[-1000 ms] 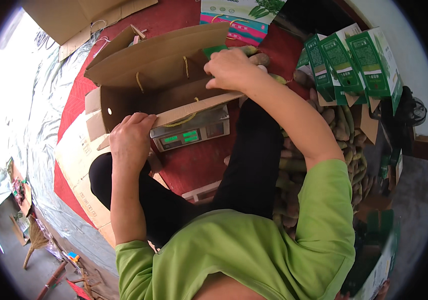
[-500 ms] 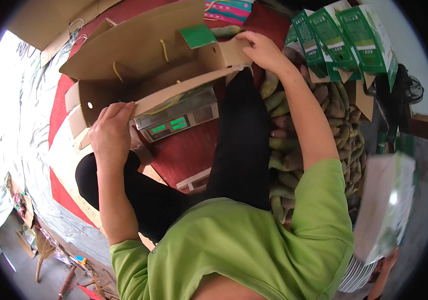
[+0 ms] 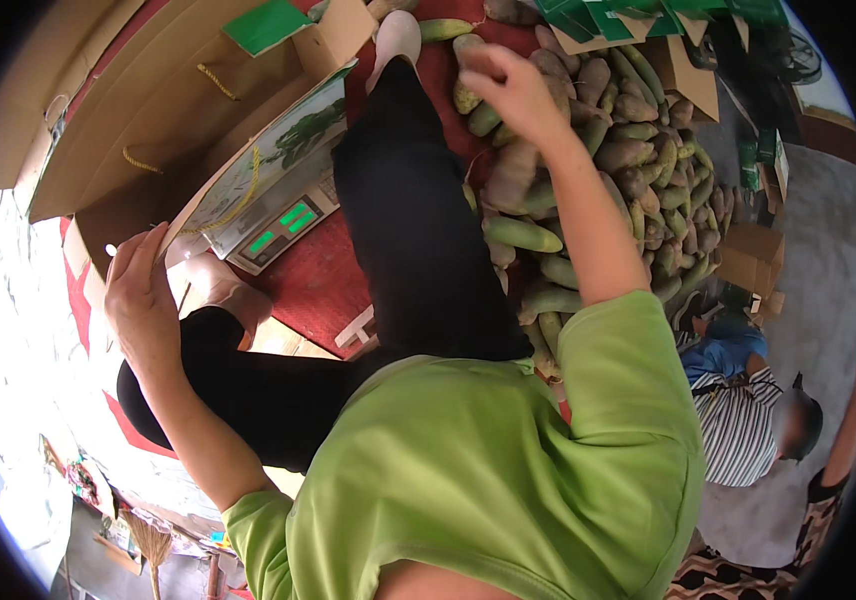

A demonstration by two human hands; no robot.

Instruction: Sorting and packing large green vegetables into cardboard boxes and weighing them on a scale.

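Observation:
A cardboard carton (image 3: 293, 160) with open flaps and yellow rope handles stands on a digital scale (image 3: 288, 232) with a lit green display. My left hand (image 3: 143, 290) grips the carton's near left edge, fingers closed over the cardboard. My right hand (image 3: 518, 95) is off the carton and holds nothing; its fingers are parted and slightly blurred. It hovers over the near side of a large pile of long green and brownish-pink root vegetables (image 3: 628, 155), whose exact kind I cannot make out. One green vegetable (image 3: 443, 30) lies apart beside my shoe.
Green and white boxes (image 3: 608, 20) stand behind the pile. A brown carton (image 3: 748, 255) sits at the right. A person in a striped shirt (image 3: 738, 430) crouches at the lower right, with another person's arm (image 3: 853, 420) nearby. Red matting (image 3: 323, 290) lies under the scale.
My right hand has let go of the carton's far right corner and moved over the vegetables. My left hand keeps its grip. My view has turned rightward, and the person in stripes shows more fully.

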